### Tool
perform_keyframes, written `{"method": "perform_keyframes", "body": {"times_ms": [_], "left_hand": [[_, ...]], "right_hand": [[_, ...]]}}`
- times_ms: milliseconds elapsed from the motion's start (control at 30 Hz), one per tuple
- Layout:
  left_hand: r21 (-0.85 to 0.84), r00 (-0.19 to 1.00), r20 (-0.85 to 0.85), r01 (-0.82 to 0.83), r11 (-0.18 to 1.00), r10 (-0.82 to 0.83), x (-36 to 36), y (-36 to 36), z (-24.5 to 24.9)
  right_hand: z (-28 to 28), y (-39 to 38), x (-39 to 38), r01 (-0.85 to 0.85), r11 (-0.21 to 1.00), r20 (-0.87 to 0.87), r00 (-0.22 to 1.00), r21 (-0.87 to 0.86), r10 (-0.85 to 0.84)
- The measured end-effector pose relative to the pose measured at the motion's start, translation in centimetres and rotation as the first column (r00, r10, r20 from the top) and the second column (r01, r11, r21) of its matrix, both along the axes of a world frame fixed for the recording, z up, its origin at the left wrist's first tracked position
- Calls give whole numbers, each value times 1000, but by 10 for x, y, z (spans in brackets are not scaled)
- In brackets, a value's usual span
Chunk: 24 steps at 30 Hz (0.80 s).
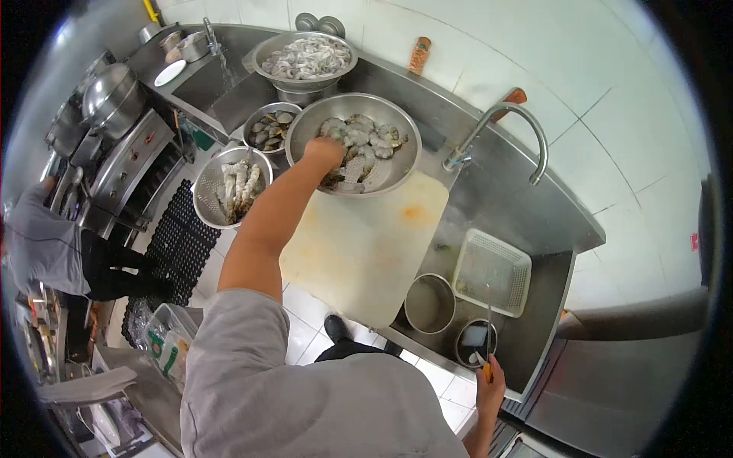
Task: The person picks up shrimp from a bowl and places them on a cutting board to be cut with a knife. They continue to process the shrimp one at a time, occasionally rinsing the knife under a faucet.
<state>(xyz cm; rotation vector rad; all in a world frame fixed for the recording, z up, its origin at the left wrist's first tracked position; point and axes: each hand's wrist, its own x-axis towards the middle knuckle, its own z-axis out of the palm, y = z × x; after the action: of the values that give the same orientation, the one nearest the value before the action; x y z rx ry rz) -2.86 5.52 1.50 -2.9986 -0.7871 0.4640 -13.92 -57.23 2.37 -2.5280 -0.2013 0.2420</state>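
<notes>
My left hand point(326, 153) reaches over the rim of a large metal colander point(412, 164), down at the raw shrimp point(366, 136) inside. Its fingers curl downward, and what they hold is hidden. Low on the right, my right hand point(492, 382) is closed around the yellow handle of a knife point(489, 320). The blade points away from me, over a small pot point(460, 347) in the sink. A white cutting board point(359, 244) lies between my two hands, just in front of the colander.
Left of the colander are a smaller colander point(208, 206) of whole shrimp and a bowl of shellfish point(271, 131). Behind stands a bowl of sliced seafood point(305, 59). The sink holds another pot point(429, 304) and a white basket point(492, 272) under a tall faucet point(527, 114). Another person point(53, 244) works at left.
</notes>
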Motion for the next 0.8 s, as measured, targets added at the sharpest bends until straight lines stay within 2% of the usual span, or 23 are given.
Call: {"method": "perform_keyframes", "body": {"times_ms": [67, 167, 233, 300, 400, 467, 500, 567, 600, 633, 733, 767, 800], "left_hand": [[7, 1000, 21, -5, 1000, 5, -2, -15, 5], [-9, 999, 37, -19, 1000, 19, 4, -15, -12], [-8, 994, 99, -46, 999, 46, 7, -12, -25], [8, 972, 217, -94, 996, 90, 5, -16, -29], [-41, 961, 244, -120, 992, 127, -1, -17, -18], [-17, 897, 429, -106, 994, 103, -4, -26, -5], [-5, 853, 513, -106, 994, 94, -9, -34, 6], [75, 819, 560, 97, 992, -123, -21, -55, 29], [29, 787, 598, 170, 985, -153, -29, -74, 41], [-11, 751, 635, 239, 971, -178, -39, -97, 49], [54, 637, 704, 393, 918, -314, -77, -164, 34], [94, 607, 702, 439, 893, -373, -88, -180, 18], [44, 714, 613, 395, 918, -337, -100, -199, 6]], "right_hand": [[-21, -17, -15, 95, 995, -19, 995, 34, -95], [-47, -26, -12, 41, 998, 45, 998, 55, -44], [-11, 10, -7, 161, 983, -192, 971, 88, -142], [2, 33, 2, 32, 992, -85, 996, 118, -22], [-11, 39, 22, -109, 978, -11, 994, 177, 112], [-15, 41, 38, -207, 961, 4, 978, 184, 210], [-21, 43, 46, -310, 939, 140, 947, 147, 290], [-31, 42, 64, -344, 922, 46, 939, 174, 342], [-33, 45, 72, -366, 910, -2, 927, 193, 374], [-17, 54, 77, -318, 927, -207, 911, 200, 357], [6, 75, 92, -321, 923, -397, 835, 213, 382], [-11, 74, 102, -387, 886, -373, 806, 257, 460], [-9, 76, 107, -419, 874, -398, 778, 246, 485]]}}
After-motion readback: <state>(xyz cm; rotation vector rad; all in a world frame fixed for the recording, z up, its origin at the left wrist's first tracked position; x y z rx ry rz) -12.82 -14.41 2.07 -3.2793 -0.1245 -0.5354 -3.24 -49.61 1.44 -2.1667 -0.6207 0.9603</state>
